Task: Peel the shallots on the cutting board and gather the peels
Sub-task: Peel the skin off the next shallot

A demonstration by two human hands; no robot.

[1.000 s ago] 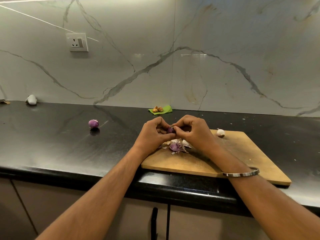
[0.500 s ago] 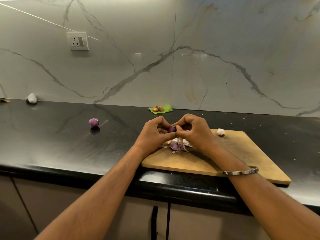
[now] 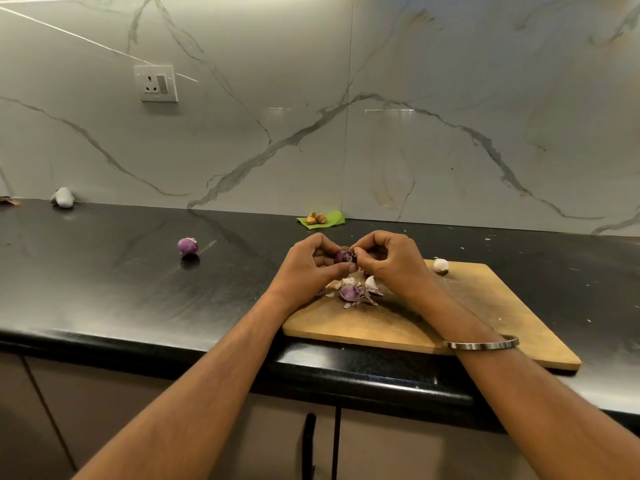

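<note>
Left hand (image 3: 311, 268): mid-frame, fingers curled, thumb and fingertips gripping a small purple shallot (image 3: 343, 255) from its left side, held in the air above the far edge of the board.

Right hand (image 3: 391, 261): just right of the left, fingers curled, thumb and forefinger pinched on the right side of the same shallot; whether they hold skin or the bulb itself cannot be told. A metal bangle (image 3: 481, 344) circles the right wrist.

Peels (image 3: 353, 291): loose heap of purple and white skins, lying on the board directly below the hands.

Board (image 3: 485, 306): wooden, lower right of centre, set askew on the counter, its near edge close to the counter's front.

Bulb (image 3: 440, 265): pale, at the board's far edge, right of the right hand.

Second shallot (image 3: 187, 245): purple, unpeeled, alone on the counter (image 3: 104, 271), well left of the hands.

Green leaf (image 3: 329, 219): against the back wall above the hands, a few small brown pieces on it.

Grey lump (image 3: 63, 197): far left, at the wall.

Socket (image 3: 156, 83): upper left, on the marble wall.
</note>
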